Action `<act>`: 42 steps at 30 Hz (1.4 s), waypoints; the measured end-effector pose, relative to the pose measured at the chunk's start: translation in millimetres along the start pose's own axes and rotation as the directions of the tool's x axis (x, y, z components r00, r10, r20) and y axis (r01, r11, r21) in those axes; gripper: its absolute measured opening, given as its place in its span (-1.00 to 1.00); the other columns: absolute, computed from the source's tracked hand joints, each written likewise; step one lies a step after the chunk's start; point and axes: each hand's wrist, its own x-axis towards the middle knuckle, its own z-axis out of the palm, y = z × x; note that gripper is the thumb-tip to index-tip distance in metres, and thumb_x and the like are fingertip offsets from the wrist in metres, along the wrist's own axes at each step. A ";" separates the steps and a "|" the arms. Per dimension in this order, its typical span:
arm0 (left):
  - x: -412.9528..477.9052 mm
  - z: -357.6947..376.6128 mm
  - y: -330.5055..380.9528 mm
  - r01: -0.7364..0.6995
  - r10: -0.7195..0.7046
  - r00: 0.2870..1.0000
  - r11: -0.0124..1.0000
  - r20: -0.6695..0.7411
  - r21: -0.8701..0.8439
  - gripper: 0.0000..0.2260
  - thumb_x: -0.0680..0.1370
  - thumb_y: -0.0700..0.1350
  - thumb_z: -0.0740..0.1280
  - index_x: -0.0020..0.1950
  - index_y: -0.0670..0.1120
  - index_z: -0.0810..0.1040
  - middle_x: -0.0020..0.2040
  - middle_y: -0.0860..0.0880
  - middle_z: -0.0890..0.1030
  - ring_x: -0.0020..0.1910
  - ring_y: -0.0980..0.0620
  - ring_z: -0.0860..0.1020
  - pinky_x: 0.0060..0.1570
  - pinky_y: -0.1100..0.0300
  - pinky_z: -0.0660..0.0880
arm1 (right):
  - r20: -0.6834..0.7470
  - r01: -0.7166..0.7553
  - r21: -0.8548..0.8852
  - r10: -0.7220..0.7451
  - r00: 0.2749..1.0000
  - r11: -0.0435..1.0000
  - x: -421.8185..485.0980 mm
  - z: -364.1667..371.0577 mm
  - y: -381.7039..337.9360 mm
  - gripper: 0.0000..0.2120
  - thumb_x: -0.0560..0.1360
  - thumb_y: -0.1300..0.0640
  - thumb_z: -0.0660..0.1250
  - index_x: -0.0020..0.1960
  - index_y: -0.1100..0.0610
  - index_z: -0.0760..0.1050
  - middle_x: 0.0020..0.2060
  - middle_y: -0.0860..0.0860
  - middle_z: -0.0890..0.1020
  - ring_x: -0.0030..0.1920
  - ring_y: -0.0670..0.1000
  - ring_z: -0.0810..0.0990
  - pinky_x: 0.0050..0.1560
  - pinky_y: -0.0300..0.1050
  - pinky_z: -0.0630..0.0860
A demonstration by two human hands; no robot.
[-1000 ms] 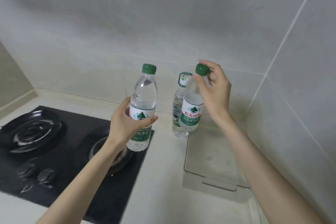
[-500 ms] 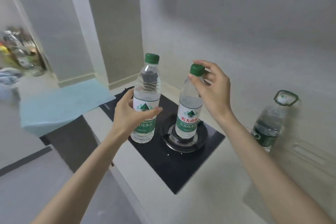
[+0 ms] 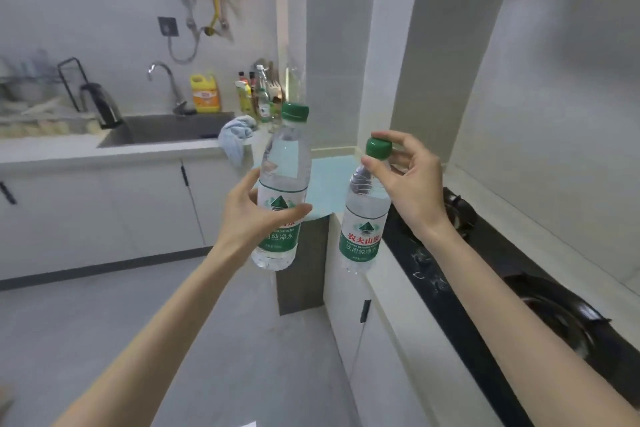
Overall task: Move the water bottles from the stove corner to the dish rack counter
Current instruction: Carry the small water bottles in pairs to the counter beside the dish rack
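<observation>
My left hand (image 3: 249, 215) grips a clear water bottle (image 3: 282, 184) with a green cap around its label, holding it upright in the air. My right hand (image 3: 412, 180) pinches the green cap of a second water bottle (image 3: 363, 229), which hangs below my fingers over the counter edge beside the stove (image 3: 460, 274). Both bottles are clear of any surface. The dish rack (image 3: 31, 94) stands on the far counter at the left, beyond the sink (image 3: 166, 130).
A dark kettle (image 3: 100, 104) stands between rack and sink. A faucet (image 3: 166, 80), a yellow detergent jug (image 3: 205, 94) and several condiment bottles (image 3: 254, 94) line the back wall. A blue cloth (image 3: 237, 135) hangs over the counter edge; a light blue mat (image 3: 329, 177) covers the corner counter.
The view has swung left from the stove corner toward the sink counter. Both hands carried their bottles along; the third bottle by the wall has dropped out of view.
</observation>
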 end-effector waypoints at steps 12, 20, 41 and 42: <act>28.5 -232.5 -46.3 0.062 -0.035 0.944 0.995 -0.327 0.073 -0.47 0.23 -0.19 0.62 0.13 0.06 0.53 -0.13 0.05 0.69 -0.18 0.14 0.67 -0.20 0.24 0.55 | 0.264 0.014 0.181 -0.062 0.962 0.983 32.0 260.3 -18.3 -0.69 0.41 0.23 0.48 0.13 0.09 0.58 0.00 0.01 0.67 -0.01 -0.04 0.66 0.06 -0.12 0.60; 60.7 -335.5 -73.1 0.088 -0.007 0.857 0.987 -0.515 0.134 -0.44 0.25 -0.17 0.60 0.19 0.01 0.51 -0.09 0.11 0.65 -0.20 0.27 0.63 -0.29 0.45 0.51 | 0.402 0.016 0.309 -0.146 0.904 0.951 61.6 403.8 -21.8 -0.69 0.42 0.24 0.46 0.15 0.11 0.57 -0.07 -0.12 0.63 -0.08 -0.18 0.63 0.02 -0.18 0.59; 270.7 -582.2 -150.7 0.168 0.003 0.624 0.976 -0.781 0.138 -0.36 0.21 -0.11 0.62 0.22 0.03 0.45 -0.01 0.15 0.60 -0.08 0.30 0.56 -0.19 0.40 0.48 | 0.597 -0.011 0.438 -0.282 0.751 0.899 215.2 764.8 -1.7 -0.73 0.37 0.24 0.50 0.04 0.05 0.59 -0.05 -0.03 0.68 -0.08 -0.07 0.67 0.03 -0.09 0.60; 280.6 -601.8 -159.0 0.173 -0.001 0.616 0.976 -0.788 0.133 -0.31 0.20 -0.10 0.62 0.27 0.01 0.44 0.02 0.12 0.60 -0.03 0.27 0.56 -0.16 0.36 0.49 | 0.602 -0.018 0.445 -0.284 0.746 0.896 219.7 789.1 -1.9 -0.73 0.37 0.24 0.50 0.04 0.04 0.59 -0.05 -0.04 0.68 -0.08 -0.09 0.66 0.01 -0.14 0.60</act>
